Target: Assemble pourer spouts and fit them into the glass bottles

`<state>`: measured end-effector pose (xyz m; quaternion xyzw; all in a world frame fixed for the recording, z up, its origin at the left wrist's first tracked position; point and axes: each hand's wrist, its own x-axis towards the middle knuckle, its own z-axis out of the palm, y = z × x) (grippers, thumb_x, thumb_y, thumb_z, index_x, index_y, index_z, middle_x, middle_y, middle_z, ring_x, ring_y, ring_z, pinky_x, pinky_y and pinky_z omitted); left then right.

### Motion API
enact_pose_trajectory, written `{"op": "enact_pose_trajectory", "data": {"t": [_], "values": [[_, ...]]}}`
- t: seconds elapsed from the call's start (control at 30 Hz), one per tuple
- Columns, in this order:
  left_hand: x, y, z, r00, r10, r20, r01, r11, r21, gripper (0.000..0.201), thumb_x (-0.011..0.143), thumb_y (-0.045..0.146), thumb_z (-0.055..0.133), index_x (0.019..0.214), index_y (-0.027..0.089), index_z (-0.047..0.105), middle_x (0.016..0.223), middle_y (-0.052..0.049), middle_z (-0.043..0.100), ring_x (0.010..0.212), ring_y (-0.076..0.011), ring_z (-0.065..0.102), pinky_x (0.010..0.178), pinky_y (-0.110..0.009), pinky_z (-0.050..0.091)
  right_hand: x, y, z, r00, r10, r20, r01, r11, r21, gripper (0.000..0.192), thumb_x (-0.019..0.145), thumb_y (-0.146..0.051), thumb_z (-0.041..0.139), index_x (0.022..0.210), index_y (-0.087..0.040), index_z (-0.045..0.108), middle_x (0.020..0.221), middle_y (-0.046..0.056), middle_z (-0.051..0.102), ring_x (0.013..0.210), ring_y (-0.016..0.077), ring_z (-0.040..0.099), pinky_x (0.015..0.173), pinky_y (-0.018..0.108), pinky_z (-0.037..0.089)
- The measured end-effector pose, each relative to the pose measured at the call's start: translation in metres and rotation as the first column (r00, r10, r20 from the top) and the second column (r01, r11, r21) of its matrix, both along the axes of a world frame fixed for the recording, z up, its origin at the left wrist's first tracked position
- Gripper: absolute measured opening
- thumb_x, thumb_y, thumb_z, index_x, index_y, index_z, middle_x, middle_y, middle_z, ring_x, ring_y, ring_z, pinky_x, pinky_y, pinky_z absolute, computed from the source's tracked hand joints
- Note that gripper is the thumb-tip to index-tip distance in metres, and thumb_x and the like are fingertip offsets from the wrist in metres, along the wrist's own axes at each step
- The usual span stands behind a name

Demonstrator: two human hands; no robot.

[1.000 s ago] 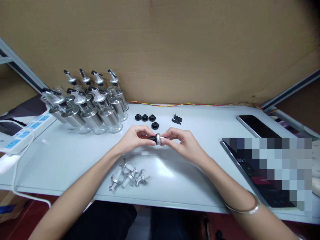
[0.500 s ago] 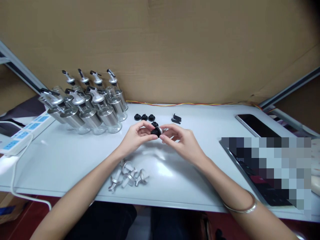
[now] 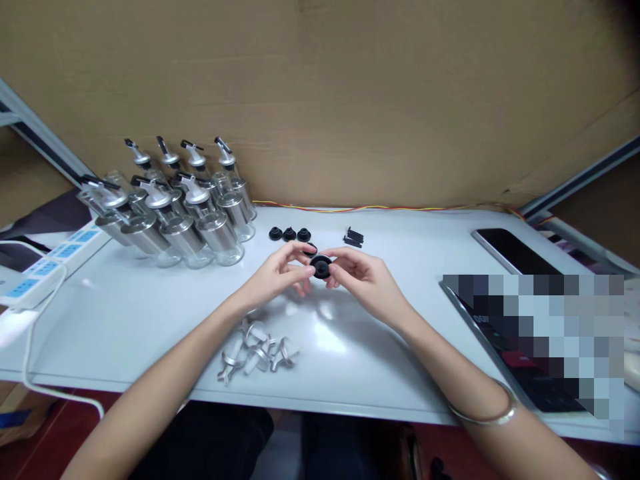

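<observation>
Between my fingertips, above the middle of the table, is a black rubber bottle stopper (image 3: pixel 321 268), its round face turned toward me. My left hand (image 3: pixel 280 273) pinches its left edge with thumb and fingers. From the other side my right hand (image 3: pixel 363 277) grips the right edge. Whether a metal spout sits behind the stopper is hidden. Just behind my hands lie several more black stoppers (image 3: pixel 289 233), one of them partly covered by my left fingers. Nearer to me, left of centre, several silver pourer spouts (image 3: pixel 257 357) lie in a loose heap.
Glass and steel oil bottles (image 3: pixel 183 237), several with pourers fitted, stand at the back left. Small black flip caps (image 3: pixel 354 236) lie behind my right hand. A power strip (image 3: pixel 47 270) runs along the left edge. A phone (image 3: pixel 515 250) and a tablet (image 3: pixel 493 340) lie at right.
The stopper has been turned from side-on, ribs showing, to its round face toward me. My left fingers have loosened and shifted around its edge. The things on the table have stayed put.
</observation>
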<state>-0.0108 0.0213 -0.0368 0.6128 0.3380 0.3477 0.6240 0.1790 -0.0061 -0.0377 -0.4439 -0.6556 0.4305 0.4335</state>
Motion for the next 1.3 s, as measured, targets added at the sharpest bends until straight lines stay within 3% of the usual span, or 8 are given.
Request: {"op": "enact_pose_trajectory", "data": {"t": [0.1,0.37,0.6,0.83,1.3], "values": [[0.002,-0.002,0.002,0.999,-0.049,-0.003,0.048,0.999,-0.024,0.036,0.076,0.039,0.069,0.101,0.016,0.054,0.089,-0.002,0.062,0.064,-0.0124,0.065,0.059,-0.027,0.055,0.001,0.0,0.0,1.0,0.012,0.007,-0.012,0.999,0.033,0.028,0.084,-0.034,0.056,0.103,-0.016,0.065,0.069,0.002,0.065,0.064,0.0161,0.061,0.065,0.031,0.049],[0.0,-0.001,-0.002,0.999,-0.037,0.029,0.037,0.999,-0.003,0.034,0.075,0.041,0.071,0.092,0.015,0.055,0.079,-0.001,0.064,0.065,-0.0126,0.065,0.064,-0.027,0.053,0.001,0.0,-0.003,0.997,0.08,-0.018,-0.08,0.996,-0.026,0.031,0.084,-0.038,0.06,0.107,-0.017,0.063,0.075,0.003,0.065,0.07,0.0176,0.064,0.069,0.033,0.051],[0.0,-0.002,-0.004,0.996,-0.081,0.039,0.081,0.996,-0.019,0.042,0.074,0.049,0.072,0.087,0.017,0.049,0.072,0.0,0.065,0.06,-0.0126,0.065,0.061,-0.027,0.052,0.001,-0.001,-0.003,0.992,0.118,-0.036,-0.12,0.991,-0.054,0.028,0.084,-0.036,0.059,0.106,-0.017,0.06,0.075,0.002,0.064,0.071,0.0177,0.064,0.069,0.032,0.049],[0.001,-0.006,-0.006,0.994,-0.107,0.038,0.109,0.993,-0.039,0.05,0.069,0.055,0.074,0.085,0.019,0.044,0.072,0.0,0.066,0.063,-0.0125,0.064,0.061,-0.025,0.049,0.0,-0.003,-0.006,0.959,0.249,-0.133,-0.268,0.952,-0.15,0.023,0.086,-0.036,0.057,0.099,-0.021,0.046,0.075,0.001,0.065,0.065,0.0149,0.06,0.064,0.029,0.047],[0.005,-0.01,-0.007,0.993,-0.114,0.039,0.113,0.993,0.032,0.047,0.071,0.053,0.071,0.082,0.02,0.04,0.076,0.002,0.058,0.062,-0.0111,0.058,0.058,-0.024,0.047,-0.003,-0.007,-0.004,0.96,0.245,-0.134,-0.262,0.957,-0.128,0.02,0.08,-0.03,0.058,0.089,-0.022,0.042,0.075,0.0,0.062,0.065,0.0141,0.053,0.061,0.027,0.038]]}}
